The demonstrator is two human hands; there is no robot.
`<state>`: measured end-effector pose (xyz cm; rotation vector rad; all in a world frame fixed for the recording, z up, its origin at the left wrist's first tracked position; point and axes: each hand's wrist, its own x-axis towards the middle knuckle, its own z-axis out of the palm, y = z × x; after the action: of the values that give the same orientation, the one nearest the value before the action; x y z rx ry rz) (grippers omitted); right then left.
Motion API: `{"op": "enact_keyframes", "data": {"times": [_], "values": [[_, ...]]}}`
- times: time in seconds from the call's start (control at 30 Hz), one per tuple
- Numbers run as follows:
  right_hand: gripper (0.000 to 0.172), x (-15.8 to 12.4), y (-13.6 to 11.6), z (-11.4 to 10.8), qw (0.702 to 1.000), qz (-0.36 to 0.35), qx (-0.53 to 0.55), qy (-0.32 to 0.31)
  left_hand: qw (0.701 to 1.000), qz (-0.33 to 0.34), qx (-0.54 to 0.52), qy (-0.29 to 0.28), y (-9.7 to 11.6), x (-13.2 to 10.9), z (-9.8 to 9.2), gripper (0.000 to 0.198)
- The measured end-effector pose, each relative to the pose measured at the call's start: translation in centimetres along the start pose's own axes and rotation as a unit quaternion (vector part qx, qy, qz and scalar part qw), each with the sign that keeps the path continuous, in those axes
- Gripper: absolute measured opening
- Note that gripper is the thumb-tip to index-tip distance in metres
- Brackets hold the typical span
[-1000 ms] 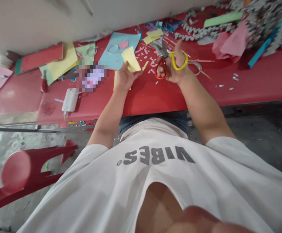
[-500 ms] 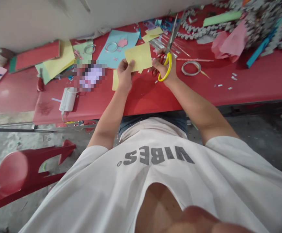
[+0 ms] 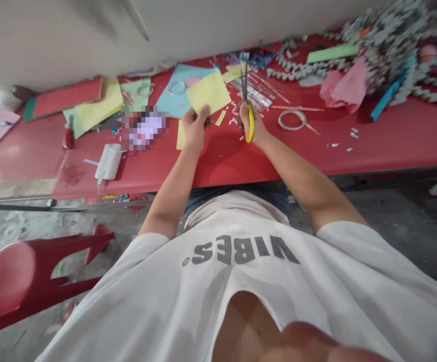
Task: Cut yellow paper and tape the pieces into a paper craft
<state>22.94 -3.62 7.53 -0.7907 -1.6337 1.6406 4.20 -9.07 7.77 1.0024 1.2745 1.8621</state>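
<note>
My left hand (image 3: 195, 125) pinches the lower edge of a yellow paper square (image 3: 208, 92) and holds it up over the red table (image 3: 392, 136). My right hand (image 3: 249, 126) is closed round the yellow and red handles of a pair of scissors (image 3: 246, 95). The blades point away from me, just right of the paper and apart from it. A second yellow sheet (image 3: 180, 136) lies flat under my left wrist.
Coloured paper sheets (image 3: 98, 103), a tape ring (image 3: 292, 119), small offcuts and a heap of folded paper chains (image 3: 399, 40) litter the table. A white device (image 3: 108, 161) sits near the front edge. A red plastic chair (image 3: 33, 281) stands at my left.
The scissors have swung from lying sideways to pointing straight away from me. My left hand has lifted the yellow paper and turned it flatter toward me. The view has shifted slightly.
</note>
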Motion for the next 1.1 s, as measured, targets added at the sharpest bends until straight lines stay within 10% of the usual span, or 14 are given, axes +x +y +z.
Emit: {"op": "enact_keyframes", "data": {"times": [0.27,1.1], "values": [[0.077,-1.9,0.4,0.4,0.973,-0.175,-0.151,-0.018,0.995,0.028,-0.081,0.054,0.7,0.4,-0.3,0.022],[0.081,-2.6,0.2,-1.0,0.966,-0.159,-0.195,-0.068,0.989,0.142,0.008,0.036,-1.9,0.3,0.4,0.057]]}}
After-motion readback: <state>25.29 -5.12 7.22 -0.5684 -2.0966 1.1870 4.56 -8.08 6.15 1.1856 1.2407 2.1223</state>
